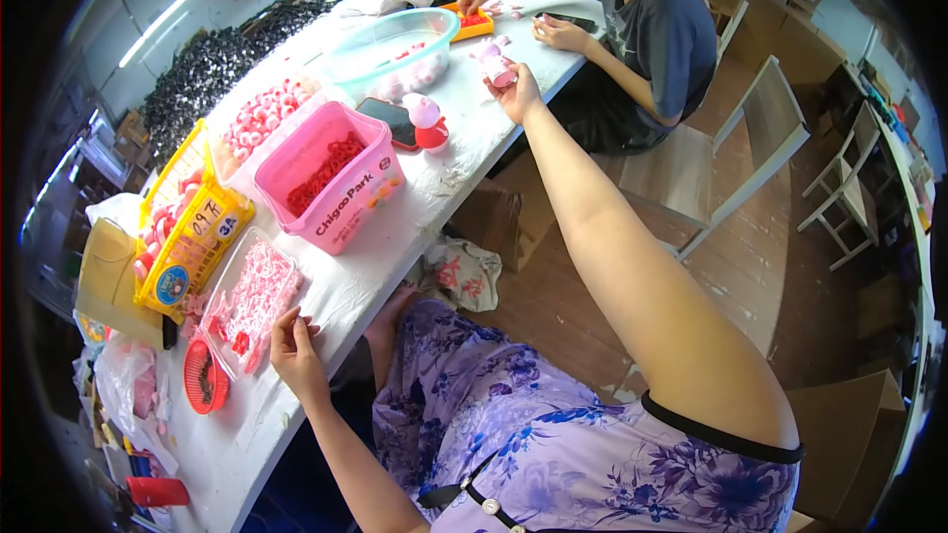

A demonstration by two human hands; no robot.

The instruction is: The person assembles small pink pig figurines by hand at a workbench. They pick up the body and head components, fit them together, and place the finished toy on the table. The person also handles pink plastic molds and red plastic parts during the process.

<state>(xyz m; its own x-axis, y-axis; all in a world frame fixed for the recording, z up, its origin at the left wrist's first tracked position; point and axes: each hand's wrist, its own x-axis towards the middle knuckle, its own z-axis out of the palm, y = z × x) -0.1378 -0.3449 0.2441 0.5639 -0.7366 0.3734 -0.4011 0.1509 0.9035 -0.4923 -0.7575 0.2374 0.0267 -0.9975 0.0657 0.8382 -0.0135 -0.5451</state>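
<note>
My right hand [520,97] is stretched out over the table's far edge, its fingers closed around a small pink toy figure [493,63]. My left hand [296,353] is at the near table edge with fingers bent and drawn together. Whatever it pinches, if anything, is too small to make out. Beside it lies a see-through plastic tray [259,286] full of small pale pink parts, with a few red ones at its near end. A red oval basket [204,377] with dark bits inside sits left of this hand.
A pink tub [355,199] holds red parts. Around it are a yellow basket [197,247] of pink-and-red pieces, a phone [388,121], a pink-and-red figure [428,122] and a light-blue basin [434,28]. A co-worker [647,49] sits at the far right by an orange tray [475,28].
</note>
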